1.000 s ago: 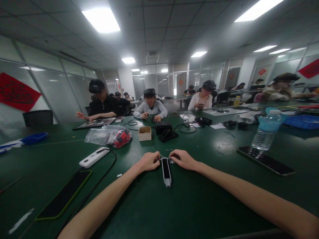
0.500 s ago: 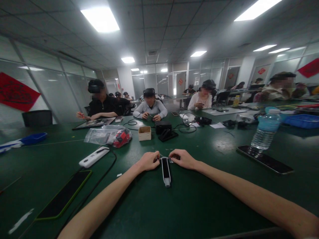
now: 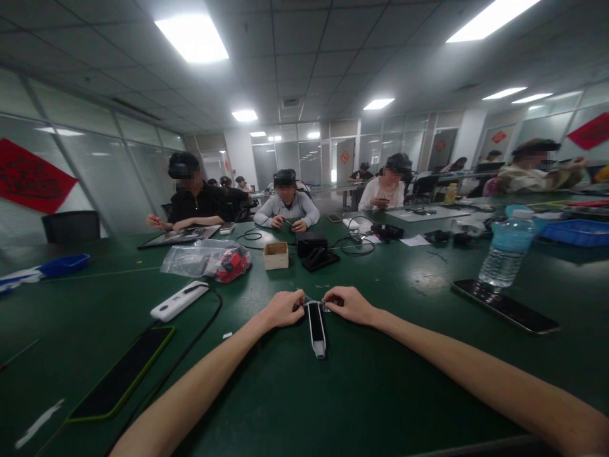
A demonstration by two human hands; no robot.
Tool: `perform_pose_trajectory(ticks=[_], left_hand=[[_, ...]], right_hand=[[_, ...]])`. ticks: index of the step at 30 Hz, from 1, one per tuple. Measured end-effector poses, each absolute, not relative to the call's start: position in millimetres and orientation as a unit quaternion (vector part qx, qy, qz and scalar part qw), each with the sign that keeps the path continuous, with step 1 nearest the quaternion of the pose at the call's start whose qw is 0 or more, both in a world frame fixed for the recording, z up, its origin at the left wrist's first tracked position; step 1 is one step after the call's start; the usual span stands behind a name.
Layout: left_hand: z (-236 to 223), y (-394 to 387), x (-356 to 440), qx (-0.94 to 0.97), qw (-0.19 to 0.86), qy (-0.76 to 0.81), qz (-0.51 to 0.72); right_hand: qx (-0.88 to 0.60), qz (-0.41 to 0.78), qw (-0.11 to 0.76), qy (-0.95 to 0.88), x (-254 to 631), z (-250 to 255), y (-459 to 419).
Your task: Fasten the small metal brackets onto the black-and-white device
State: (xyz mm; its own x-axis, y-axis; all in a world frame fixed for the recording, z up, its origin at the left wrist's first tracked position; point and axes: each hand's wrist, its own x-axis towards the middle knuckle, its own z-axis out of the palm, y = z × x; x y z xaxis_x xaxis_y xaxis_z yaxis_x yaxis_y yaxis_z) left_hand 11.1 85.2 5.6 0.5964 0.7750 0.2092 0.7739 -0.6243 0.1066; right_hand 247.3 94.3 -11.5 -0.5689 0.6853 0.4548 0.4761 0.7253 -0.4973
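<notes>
White-rimmed black device (image 3: 317,330) lies on the green table (image 3: 361,393), its far end between left hand (image 3: 287,308) and right hand (image 3: 349,306), both curled nearly closed, contents unclear; light, even fingertip pressure would suit.

The left forearm (image 3: 204,377), at seven o'clock, and the right forearm (image 3: 459,363), at four o'clock, are bare and slender, tapering toward the wrists (image 3: 379,317); the left hand (image 3: 285,309) and the right hand (image 3: 351,304) are bare too.
</notes>
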Motion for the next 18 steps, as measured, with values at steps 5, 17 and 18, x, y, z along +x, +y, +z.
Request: perform_pose_trajectory(ticks=[5, 17, 18], left_hand=[[6.0, 85.7, 10.6, 0.896, 0.003, 0.427, 0.121], [4.2, 86.9, 9.7, 0.898, 0.004, 0.423, 0.122], [4.4, 86.9, 9.6, 0.899, 0.003, 0.421, 0.124]], right_hand=[[-0.320, 0.147, 0.319, -0.880, 247.2, -11.5, 94.0], [-0.328, 0.128, 0.337, -0.873, 245.8, -12.0, 92.2], [-0.342, 0.125, 0.355, -0.861, 245.9, -10.3, 91.7]])
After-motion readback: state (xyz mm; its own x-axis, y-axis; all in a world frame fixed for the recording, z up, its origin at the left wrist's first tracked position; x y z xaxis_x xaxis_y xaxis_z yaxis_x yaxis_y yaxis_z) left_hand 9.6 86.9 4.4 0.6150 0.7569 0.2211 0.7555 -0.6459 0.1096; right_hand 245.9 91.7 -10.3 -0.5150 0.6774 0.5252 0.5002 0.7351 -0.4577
